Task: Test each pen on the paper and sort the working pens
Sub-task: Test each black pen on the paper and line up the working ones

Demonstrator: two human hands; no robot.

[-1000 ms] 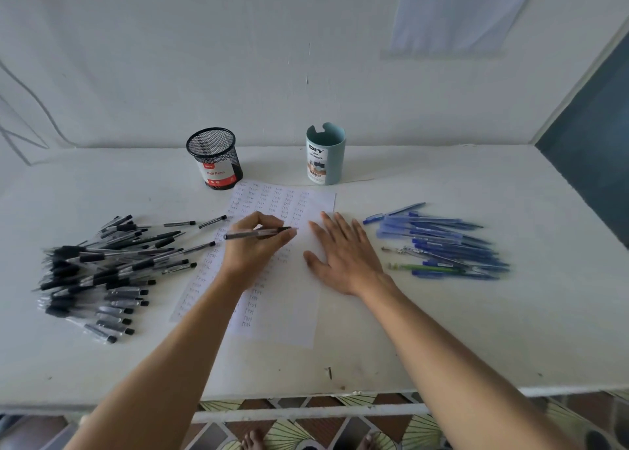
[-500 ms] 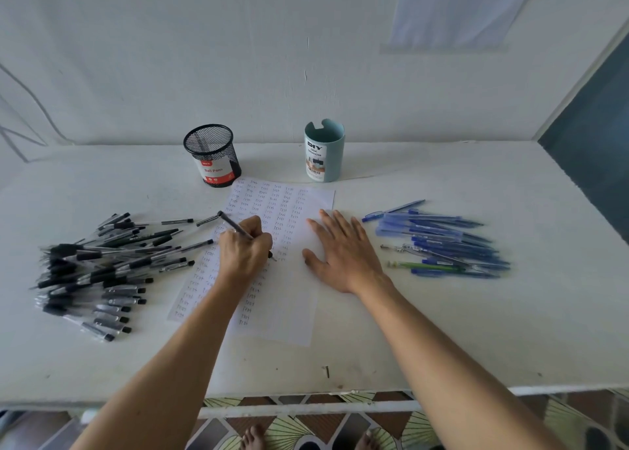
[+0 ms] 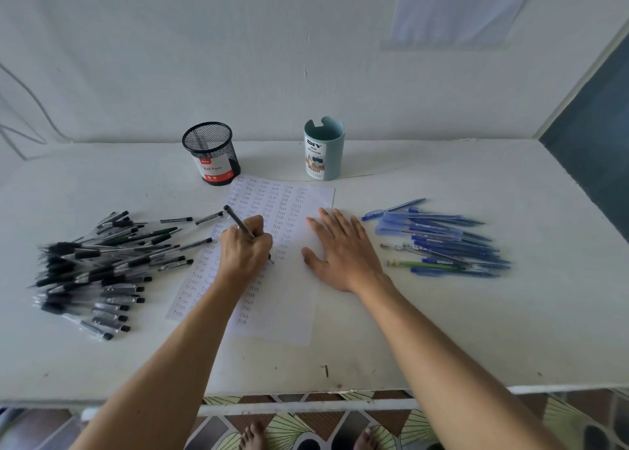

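Note:
A white sheet of paper (image 3: pixel 289 299) covered with rows of the handwritten word "test" lies in the middle of the white table (image 3: pixel 442 330). My left hand (image 3: pixel 245 252) grips a black pen (image 3: pixel 238 223) in a writing hold, tip down on the paper. My right hand (image 3: pixel 343 252) lies flat with spread fingers on the paper's right edge. A large pile of black pens (image 3: pixel 98 269) is on the left. A pile of blue pens (image 3: pixel 442 242) is on the right.
A black mesh pen cup (image 3: pixel 211 153) and a light teal desk organizer cup (image 3: pixel 323 150) stand at the back, near the wall. The table's front edge runs along the bottom, with patterned floor tiles and bare feet below it.
My left hand turned the black pen from lying level across the fingers into a writing grip and lowered its tip to the paper. My right hand stayed flat on the sheet.

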